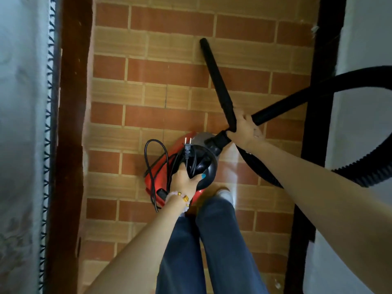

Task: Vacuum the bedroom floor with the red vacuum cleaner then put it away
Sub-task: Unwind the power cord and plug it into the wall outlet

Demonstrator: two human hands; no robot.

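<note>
View from above, looking straight down a narrow strip of brick-patterned floor (161,66). A pale patterned bedspread (19,145) and dark wooden bed frame (67,145) run down the left edge; a black frame (311,145) and white surface border the right.

Two legs in dark blue trousers (212,240) stand at the bottom centre, so the person is upright and carrying rather than pushing.

The red vacuum cleaner (161,166) hangs in front of the knees, near the frame's centre. Whether it is clear of the floor cannot be told.

A black ribbed hose (360,179) loops out to the right and doubles back, gathered to stop it trailing. Its tapered black nozzle tube (216,81) points away up the floor.

The right hand (244,128) is closed around the tube and hose together where they cross.

The left hand (184,177), wearing a beaded bracelet (180,198), is wrapped firmly around the black carry handle (201,164), pinning the power cord (152,158) against it.

The plug (187,145) lies loose with prongs bare, so the machine is unplugged, likely mid-carry to or from storage.
</note>
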